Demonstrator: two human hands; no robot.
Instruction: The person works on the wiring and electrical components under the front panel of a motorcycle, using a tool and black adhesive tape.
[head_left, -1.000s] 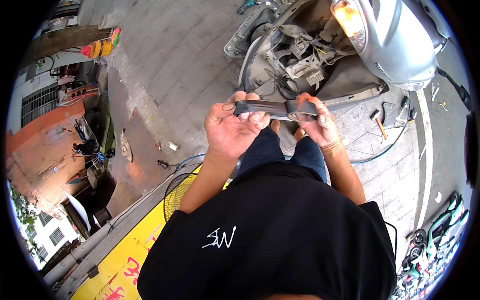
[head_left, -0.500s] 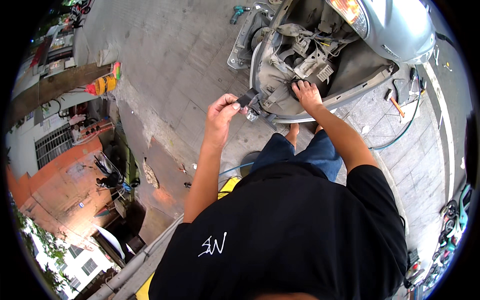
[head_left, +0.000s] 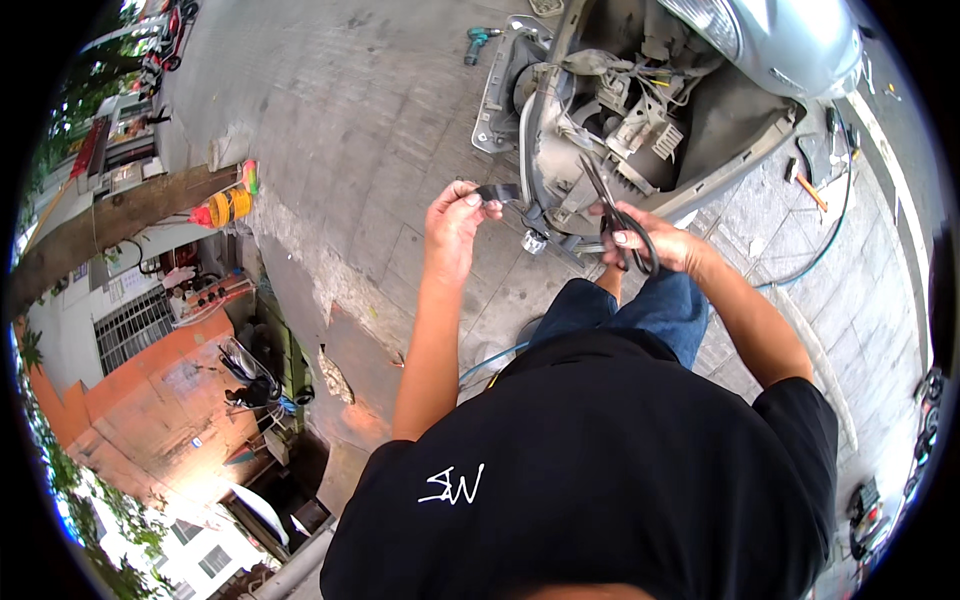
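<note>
Scissors with dark handles (head_left: 645,245) are in my right hand (head_left: 655,240); the blades point up and away, over the near edge of the open grey scooter body (head_left: 560,190). My left hand (head_left: 460,212) pinches a short black strip (head_left: 497,192) between thumb and fingers, left of that body. The strip's exact material cannot be made out. A small shiny metal part (head_left: 533,241) sits below the strip, at the body's near left corner. Inside the body, dusty wires and brackets (head_left: 640,130) are exposed.
A silver-blue panel with a headlight (head_left: 710,25) rises at the far right. A teal cordless drill (head_left: 480,44) lies on the paving beside a grey frame part (head_left: 500,95). To the right are an orange-handled hammer (head_left: 812,192) and a dark hose (head_left: 835,235).
My right hand has come out of the scooter body and back toward me, now with scissors showing in it. My left hand still holds the black strip, which has turned more level.
</note>
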